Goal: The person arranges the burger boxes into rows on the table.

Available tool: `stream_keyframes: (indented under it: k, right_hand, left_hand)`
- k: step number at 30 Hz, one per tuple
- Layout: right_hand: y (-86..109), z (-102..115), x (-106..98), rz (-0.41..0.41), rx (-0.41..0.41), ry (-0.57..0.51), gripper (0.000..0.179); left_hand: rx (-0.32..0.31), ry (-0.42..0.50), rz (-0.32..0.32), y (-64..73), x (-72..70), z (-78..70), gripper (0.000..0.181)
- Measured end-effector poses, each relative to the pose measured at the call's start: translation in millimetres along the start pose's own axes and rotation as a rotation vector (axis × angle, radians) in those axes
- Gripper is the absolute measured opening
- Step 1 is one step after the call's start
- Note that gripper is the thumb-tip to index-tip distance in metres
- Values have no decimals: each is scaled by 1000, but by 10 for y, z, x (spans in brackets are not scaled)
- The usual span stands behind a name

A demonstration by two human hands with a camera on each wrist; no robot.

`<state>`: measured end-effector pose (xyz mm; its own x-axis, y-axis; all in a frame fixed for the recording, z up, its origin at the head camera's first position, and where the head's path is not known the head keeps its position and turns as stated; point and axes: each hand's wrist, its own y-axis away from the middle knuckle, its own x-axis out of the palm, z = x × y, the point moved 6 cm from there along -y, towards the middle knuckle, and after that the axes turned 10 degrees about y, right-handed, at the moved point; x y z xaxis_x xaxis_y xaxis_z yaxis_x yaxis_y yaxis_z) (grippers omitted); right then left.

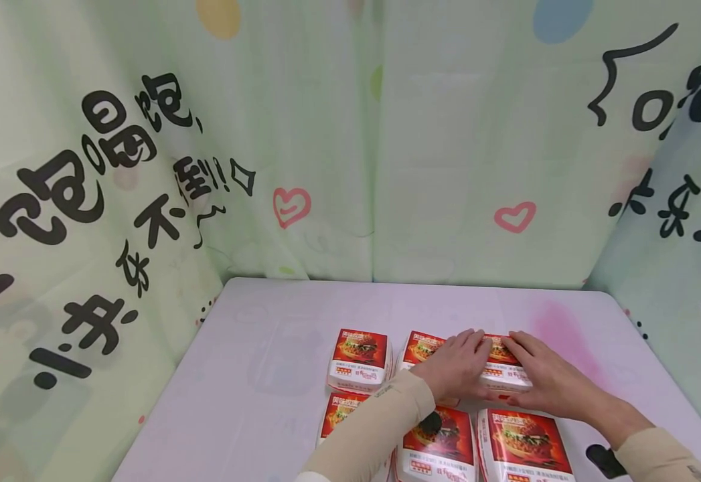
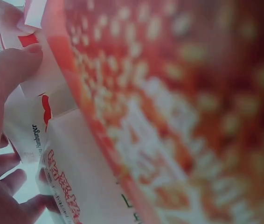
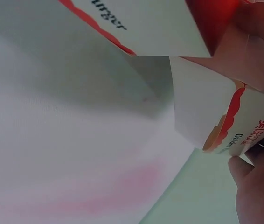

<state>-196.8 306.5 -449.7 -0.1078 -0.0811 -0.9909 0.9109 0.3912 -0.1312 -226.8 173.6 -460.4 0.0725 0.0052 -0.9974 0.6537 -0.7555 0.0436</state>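
Both hands are at the back-right burger box (image 1: 503, 365), a small carton with a red burger picture on top and a white front. My left hand (image 1: 455, 365) holds its left side, and partly covers the neighbouring middle box (image 1: 420, 348). On the opposite side my right hand (image 1: 552, 378) grips it, thumb at the front and fingers toward the back. The right wrist view has the held box's white side (image 3: 202, 98) between thumb and fingers. In the left wrist view, the left thumb (image 2: 22, 67) lies against the box's front, near a white flap (image 2: 35, 13).
More burger boxes stand in two rows: back left (image 1: 359, 358), front left (image 1: 339, 412) partly behind the left sleeve, front middle (image 1: 440, 445) and front right (image 1: 527, 445). A white table (image 1: 254, 375) carries them. Printed curtains (image 1: 338, 134) enclose the back and sides.
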Motion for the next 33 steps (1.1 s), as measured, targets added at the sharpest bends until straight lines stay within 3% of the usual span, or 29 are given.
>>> stream_keyframes:
  k: [9, 18, 33]
  right_hand:
    - [-1, -35, 58, 30, 32, -35, 98]
    - [3, -54, 142, 103, 81, -108, 101]
    - [51, -47, 135, 143, 66, -166, 100]
  left_hand:
    - [-37, -4, 40, 34, -24, 38, 93]
    - [-73, 112, 133, 40, -10, 118, 95]
    - [-2, 9, 82, 11, -4, 34, 94]
